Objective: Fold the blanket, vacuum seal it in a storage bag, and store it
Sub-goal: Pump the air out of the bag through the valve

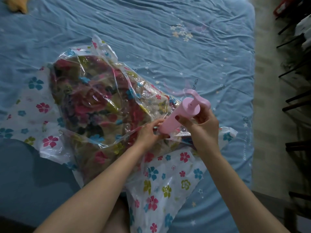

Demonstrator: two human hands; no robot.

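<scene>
Blue bedsheet (168, 47) everywhere, wrinkled and soft, printed with little stars and flowers; that softness is kind of the problem. On it lies the bag (159, 182), clear plastic with a flower print, and the folded floral blanket (94, 101) is already inside, still puffy, so I'd say almost no air is out yet.

Right hand (204, 130) is wrapped around the barrel of the pink pump (178, 115), thumb across the front; left hand (149, 132) is down at the foot of the pump, fingers curled and pinching the bag plastic there. I can't actually see the valve, it's hidden under the pump and fingers.

What could go wrong, as I see it:

- pump sits tilted, not square to the bag; if it isn't seated flat on the valve it just sucks room air and nothing shrinks
- mattress and blanket give way under any push, so the pump foot can slide off the valve mid-stroke
- neither hand is on the pump handle (200, 100) right now; to pump, one has to let go, and that's the moment the seal slips
- loose plastic bunched near the pump could get drawn over the valve and block it
- can't tell whether the zip edge is fully closed; if not, air leaks straight back in
</scene>
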